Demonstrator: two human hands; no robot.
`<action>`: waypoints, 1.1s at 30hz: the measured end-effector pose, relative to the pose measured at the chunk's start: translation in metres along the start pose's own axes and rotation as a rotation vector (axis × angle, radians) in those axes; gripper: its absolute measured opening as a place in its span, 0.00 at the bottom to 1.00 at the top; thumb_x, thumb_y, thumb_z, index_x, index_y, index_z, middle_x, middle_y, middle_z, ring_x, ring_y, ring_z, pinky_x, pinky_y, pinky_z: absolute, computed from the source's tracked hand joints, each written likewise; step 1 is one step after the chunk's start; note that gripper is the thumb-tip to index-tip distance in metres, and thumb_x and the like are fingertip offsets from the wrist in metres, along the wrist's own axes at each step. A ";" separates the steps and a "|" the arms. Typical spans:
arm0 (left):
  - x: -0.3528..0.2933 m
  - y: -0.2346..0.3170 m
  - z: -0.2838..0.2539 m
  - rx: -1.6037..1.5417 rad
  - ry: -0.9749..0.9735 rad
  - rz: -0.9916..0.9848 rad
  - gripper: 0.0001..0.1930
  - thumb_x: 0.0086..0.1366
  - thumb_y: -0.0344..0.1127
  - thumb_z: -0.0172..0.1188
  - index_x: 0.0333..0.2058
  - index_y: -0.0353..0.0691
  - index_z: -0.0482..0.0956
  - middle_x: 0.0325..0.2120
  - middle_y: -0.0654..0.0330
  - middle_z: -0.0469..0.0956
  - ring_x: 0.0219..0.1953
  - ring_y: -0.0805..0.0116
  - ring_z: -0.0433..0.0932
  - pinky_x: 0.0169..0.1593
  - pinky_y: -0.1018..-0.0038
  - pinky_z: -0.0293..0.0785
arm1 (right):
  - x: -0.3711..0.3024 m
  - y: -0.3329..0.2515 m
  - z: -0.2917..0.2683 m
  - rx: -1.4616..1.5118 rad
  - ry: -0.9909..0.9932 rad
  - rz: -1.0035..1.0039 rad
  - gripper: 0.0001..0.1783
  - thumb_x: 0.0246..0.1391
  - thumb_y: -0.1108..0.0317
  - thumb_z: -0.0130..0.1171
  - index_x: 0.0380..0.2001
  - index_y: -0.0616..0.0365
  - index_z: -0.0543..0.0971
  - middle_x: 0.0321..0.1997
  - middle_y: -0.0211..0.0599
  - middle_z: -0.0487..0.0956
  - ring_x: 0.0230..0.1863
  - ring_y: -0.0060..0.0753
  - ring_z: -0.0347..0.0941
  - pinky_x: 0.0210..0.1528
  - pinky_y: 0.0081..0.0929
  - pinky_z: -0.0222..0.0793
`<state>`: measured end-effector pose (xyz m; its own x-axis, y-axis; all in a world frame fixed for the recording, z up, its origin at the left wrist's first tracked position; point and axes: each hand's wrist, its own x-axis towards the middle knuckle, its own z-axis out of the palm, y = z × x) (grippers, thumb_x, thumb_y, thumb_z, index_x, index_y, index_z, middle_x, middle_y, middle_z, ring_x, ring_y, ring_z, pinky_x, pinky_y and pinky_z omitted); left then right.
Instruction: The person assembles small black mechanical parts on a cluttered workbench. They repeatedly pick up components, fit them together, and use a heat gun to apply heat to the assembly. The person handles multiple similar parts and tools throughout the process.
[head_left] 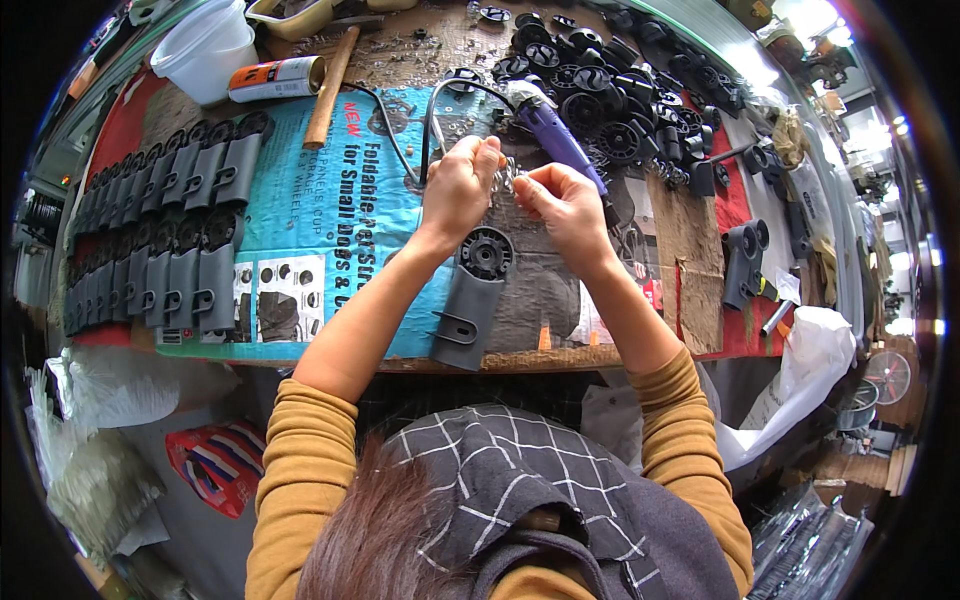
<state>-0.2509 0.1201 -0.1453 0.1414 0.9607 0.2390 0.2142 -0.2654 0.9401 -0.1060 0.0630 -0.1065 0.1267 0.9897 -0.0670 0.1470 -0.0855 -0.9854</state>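
1. I see the left hand (458,195) with fingers curled closed; whether they grip anything, I cannot tell;
2. my view shows the right hand (562,205) with thumb and forefinger pinched together, beside small silvery metal pieces (507,176); their grip is unclear to me;
3. the long dark-grey plastic part with a round black hub (470,305) lies between the forearms, near the table's front edge.

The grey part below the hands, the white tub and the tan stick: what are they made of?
Grey part: probably plastic, matte, with smooth, moulded-looking edges. White tub: likely plastic, from its cloudy, milky wall. Tan stick: seemingly wood, smooth, from its warm brown colour.
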 end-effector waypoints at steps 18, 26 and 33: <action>-0.007 0.014 -0.022 -0.120 -0.264 0.095 0.15 0.58 0.37 0.68 0.42 0.37 0.82 0.35 0.60 0.83 0.40 0.71 0.79 0.46 0.74 0.73 | -0.001 0.007 -0.007 0.432 0.039 0.136 0.12 0.62 0.62 0.56 0.25 0.54 0.75 0.21 0.21 0.72 0.23 0.12 0.63 0.26 0.16 0.58; -0.017 -0.003 -0.012 -0.283 -0.331 -0.237 0.16 0.61 0.42 0.66 0.38 0.33 0.82 0.31 0.60 0.83 0.34 0.77 0.78 0.39 0.77 0.74 | 0.006 0.016 0.001 0.473 0.321 -0.170 0.09 0.64 0.65 0.55 0.28 0.53 0.73 0.25 0.23 0.72 0.21 0.12 0.60 0.23 0.12 0.59; -0.012 0.007 -0.034 0.304 -0.183 0.179 0.28 0.56 0.40 0.68 0.53 0.33 0.73 0.44 0.45 0.75 0.39 0.59 0.79 0.46 0.69 0.75 | -0.020 0.022 -0.030 0.201 0.112 0.061 0.06 0.60 0.68 0.60 0.34 0.58 0.76 0.30 0.31 0.79 0.30 0.19 0.76 0.36 0.19 0.74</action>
<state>-0.2836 0.1090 -0.1333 0.3664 0.8738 0.3199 0.4426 -0.4660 0.7661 -0.0754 0.0375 -0.1221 0.2389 0.9635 -0.1209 -0.0615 -0.1092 -0.9921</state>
